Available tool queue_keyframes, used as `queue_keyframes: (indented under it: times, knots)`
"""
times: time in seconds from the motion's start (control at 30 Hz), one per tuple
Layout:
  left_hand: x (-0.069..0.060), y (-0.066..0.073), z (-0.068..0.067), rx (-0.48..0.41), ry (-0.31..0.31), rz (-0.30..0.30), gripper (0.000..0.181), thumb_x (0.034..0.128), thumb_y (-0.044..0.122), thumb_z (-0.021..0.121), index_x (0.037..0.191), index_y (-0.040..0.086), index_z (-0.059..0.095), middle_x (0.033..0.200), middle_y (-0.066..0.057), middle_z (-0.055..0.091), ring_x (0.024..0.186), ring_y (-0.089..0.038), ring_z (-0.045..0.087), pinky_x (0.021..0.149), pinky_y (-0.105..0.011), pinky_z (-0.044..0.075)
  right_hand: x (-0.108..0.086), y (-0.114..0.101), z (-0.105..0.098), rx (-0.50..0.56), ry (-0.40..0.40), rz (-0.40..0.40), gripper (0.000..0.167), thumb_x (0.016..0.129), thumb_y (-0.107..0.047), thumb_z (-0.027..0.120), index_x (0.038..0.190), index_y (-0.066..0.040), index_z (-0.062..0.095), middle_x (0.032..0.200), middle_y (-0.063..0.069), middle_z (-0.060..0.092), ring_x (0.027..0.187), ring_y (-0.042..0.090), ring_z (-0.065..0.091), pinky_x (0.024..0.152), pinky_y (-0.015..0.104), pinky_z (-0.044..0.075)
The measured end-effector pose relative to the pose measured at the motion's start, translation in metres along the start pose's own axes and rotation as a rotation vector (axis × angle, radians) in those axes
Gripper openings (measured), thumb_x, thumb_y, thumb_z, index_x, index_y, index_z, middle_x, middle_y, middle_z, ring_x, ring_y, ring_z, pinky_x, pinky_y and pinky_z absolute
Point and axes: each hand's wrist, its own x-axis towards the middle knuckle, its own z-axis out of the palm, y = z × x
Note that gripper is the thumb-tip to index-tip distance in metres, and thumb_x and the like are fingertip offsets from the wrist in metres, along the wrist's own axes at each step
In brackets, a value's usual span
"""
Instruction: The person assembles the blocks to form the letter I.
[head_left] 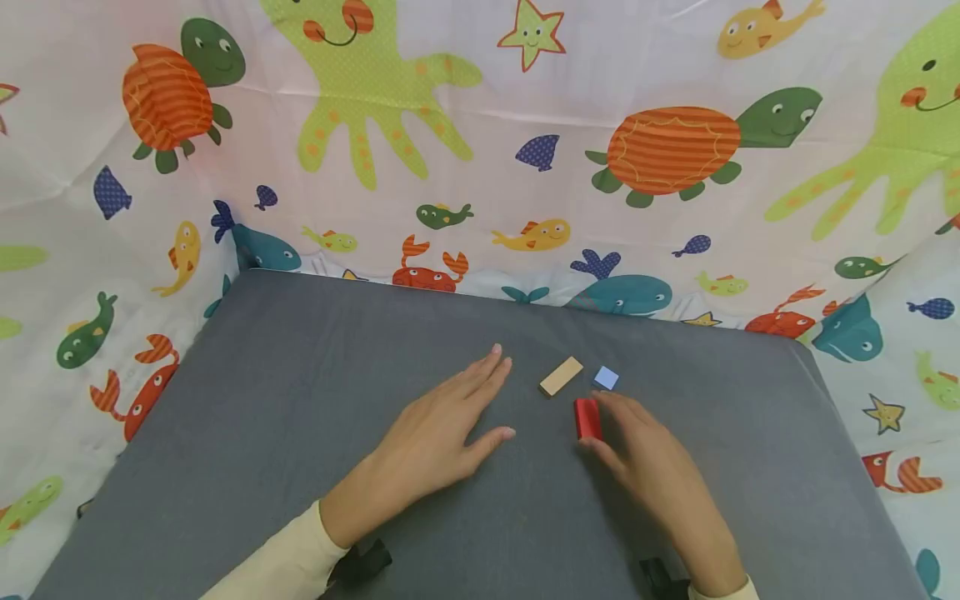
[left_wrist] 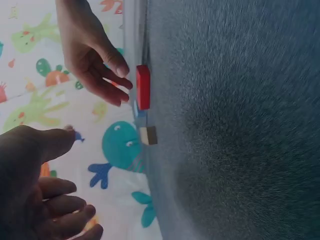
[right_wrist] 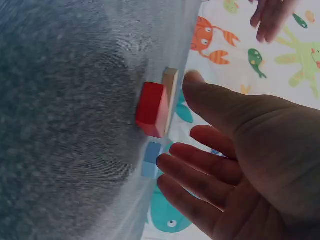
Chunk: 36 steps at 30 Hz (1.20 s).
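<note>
A red block (head_left: pixel 588 419) lies on the grey cloth. My right hand (head_left: pixel 651 457) hovers beside it, thumb and fingers apart and loosely bent; the right wrist view shows nothing between them and the red block (right_wrist: pixel 152 110) apart from the hand. Behind the red block are a small blue block (head_left: pixel 606 378) and a plain wooden block (head_left: pixel 561 377). My left hand (head_left: pixel 442 421) is held to the left of the blocks, fingers straight and thumb spread, holding nothing. In the left wrist view, the blue block (left_wrist: pixel 140 114) is partly hidden behind the red one.
The grey cloth surface (head_left: pixel 285 400) reaches back to a white curtain (head_left: pixel 487 108) printed with sea animals, which also hangs along both sides. Dark straps (head_left: pixel 362 562) show at the wrists.
</note>
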Motion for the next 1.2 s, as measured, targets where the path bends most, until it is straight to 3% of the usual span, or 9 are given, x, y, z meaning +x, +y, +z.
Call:
queue_keyframes:
  times: [0.1,0.2,0.37,0.53,0.8,1.0,1.2]
  knots:
    - [0.018,-0.003,0.006,-0.054,-0.017,-0.005,0.073,0.1033,0.044,0.068,0.165,0.016,0.041,0.17,-0.002,0.035,0.147,-0.022,0.049,0.095,-0.045,0.058,0.002,0.006,0.005,0.005,0.0,-0.024,0.074,0.086,-0.028,0.091,0.148,-0.004,0.058,0.148,0.02,0.059,0.133,0.042,0.06,0.103,0.062,0.051]
    - [0.041,-0.01,0.015,-0.078,-0.042,0.012,0.067,0.1027,0.037,0.071,0.161,0.013,0.047,0.166,-0.007,0.043,0.139,-0.026,0.058,0.087,-0.045,0.06,0.004,0.011,0.01,0.005,0.013,-0.053,0.074,0.085,-0.025,0.091,0.147,-0.002,0.058,0.148,0.02,0.06,0.133,0.041,0.06,0.104,0.061,0.05]
    - [0.076,-0.019,0.028,-0.076,-0.145,0.055,0.068,0.1018,0.034,0.073,0.161,0.013,0.047,0.165,-0.007,0.043,0.143,-0.024,0.054,0.103,-0.044,0.055,0.007,0.015,0.014,-0.002,0.022,-0.058,0.071,0.085,-0.023,0.091,0.146,-0.003,0.06,0.147,0.019,0.061,0.133,0.039,0.06,0.105,0.06,0.05]
    - [0.101,-0.023,0.038,-0.086,-0.247,0.105,0.075,0.099,0.038,0.076,0.163,0.014,0.044,0.167,-0.005,0.04,0.147,-0.024,0.049,0.112,-0.045,0.048,0.007,0.015,0.015,-0.012,0.016,-0.049,0.069,0.086,-0.024,0.091,0.146,-0.005,0.062,0.147,0.018,0.061,0.133,0.039,0.06,0.105,0.06,0.05]
    - [0.125,-0.026,0.051,-0.055,-0.352,0.132,0.084,0.0941,0.044,0.08,0.164,0.018,0.041,0.169,-0.002,0.036,0.15,-0.026,0.046,0.116,-0.044,0.043,0.005,0.017,0.017,-0.015,0.01,-0.056,0.067,0.087,-0.027,0.09,0.146,-0.009,0.063,0.149,0.013,0.061,0.134,0.036,0.06,0.104,0.058,0.051]
    - [0.136,-0.021,0.059,-0.083,-0.381,0.179,0.082,0.0932,0.041,0.081,0.163,0.017,0.044,0.17,-0.002,0.036,0.149,-0.026,0.046,0.115,-0.041,0.044,0.003,0.019,0.016,-0.01,0.005,-0.064,0.067,0.088,-0.025,0.089,0.147,-0.009,0.062,0.152,0.012,0.059,0.136,0.036,0.057,0.105,0.058,0.05]
    - [0.147,-0.014,0.062,-0.045,-0.427,0.21,0.078,0.0941,0.04,0.08,0.161,0.018,0.047,0.171,-0.001,0.034,0.148,-0.024,0.048,0.113,-0.04,0.046,0.002,0.019,0.015,-0.007,-0.016,-0.077,0.067,0.088,-0.024,0.089,0.147,-0.007,0.061,0.156,0.011,0.056,0.139,0.037,0.055,0.108,0.059,0.048]
